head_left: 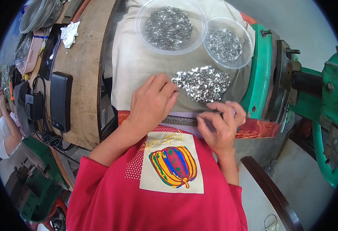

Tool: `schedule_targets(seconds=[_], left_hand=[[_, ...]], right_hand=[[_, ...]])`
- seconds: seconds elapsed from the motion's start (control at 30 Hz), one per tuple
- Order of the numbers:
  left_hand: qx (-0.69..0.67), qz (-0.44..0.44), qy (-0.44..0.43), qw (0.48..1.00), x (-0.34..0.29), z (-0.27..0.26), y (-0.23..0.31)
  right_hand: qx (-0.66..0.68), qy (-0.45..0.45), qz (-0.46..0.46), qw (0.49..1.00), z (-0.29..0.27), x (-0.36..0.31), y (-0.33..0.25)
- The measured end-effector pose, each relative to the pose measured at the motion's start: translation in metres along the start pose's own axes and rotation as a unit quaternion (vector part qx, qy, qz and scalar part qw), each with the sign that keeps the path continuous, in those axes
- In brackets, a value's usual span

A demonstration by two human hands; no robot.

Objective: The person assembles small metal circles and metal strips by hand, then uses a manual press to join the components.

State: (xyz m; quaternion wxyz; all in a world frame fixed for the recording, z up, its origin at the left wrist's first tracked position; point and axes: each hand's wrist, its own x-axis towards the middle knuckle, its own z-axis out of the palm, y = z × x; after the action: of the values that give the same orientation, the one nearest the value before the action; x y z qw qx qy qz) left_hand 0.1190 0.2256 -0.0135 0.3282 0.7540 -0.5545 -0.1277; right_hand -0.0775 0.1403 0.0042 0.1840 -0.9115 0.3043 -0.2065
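Observation:
A heap of small shiny flat metal pieces (203, 84) lies on the beige cloth (138, 50). My left hand (153, 101) reaches the heap's left edge, its fingers bent and pressed together; what they hold, if anything, is too small to make out. Below the heap is my right hand (223, 125), fingers curved, with a gap between thumb and forefinger and nothing visible in it. Between both hands, near my body, lies a narrow metal strip (180, 120) with fine marks or slots along it, on a checked surface.
Two clear plastic tubs stand beyond the heap: a larger tub (200, 15) of metal pieces and a smaller tub (247, 57) of pin-like parts. Green machinery (262, 69) borders the right. At left, a wooden table (80, 69) carries a black box (61, 102) and crumpled tissue (69, 34). Another person (7, 134) sits far left.

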Motion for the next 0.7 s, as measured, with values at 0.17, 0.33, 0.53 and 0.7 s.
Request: schedule_targets(seconds=[0.17, 0.33, 0.53, 0.7], left_hand=[[0.006, -0.007, -0.002, 1.0, -0.001, 0.001, -0.001], [0.002, 0.004, 0.0, 1.0, -0.002, 0.002, -0.003], [-0.03, 0.056, -0.016, 0.998, -0.01, -0.009, -0.008], [-0.089, 0.052, -0.017, 0.994, -0.028, -0.017, -0.005]], right_hand=[[-0.02, -0.021, -0.004, 1.0, 0.001, -0.025, -0.001], [-0.017, -0.042, 0.016, 0.999, -0.002, -0.026, -0.003], [-0.009, -0.033, 0.018, 0.999, -0.001, -0.017, -0.002], [-0.031, 0.0, -0.025, 0.999, 0.007, 0.008, -0.001]])
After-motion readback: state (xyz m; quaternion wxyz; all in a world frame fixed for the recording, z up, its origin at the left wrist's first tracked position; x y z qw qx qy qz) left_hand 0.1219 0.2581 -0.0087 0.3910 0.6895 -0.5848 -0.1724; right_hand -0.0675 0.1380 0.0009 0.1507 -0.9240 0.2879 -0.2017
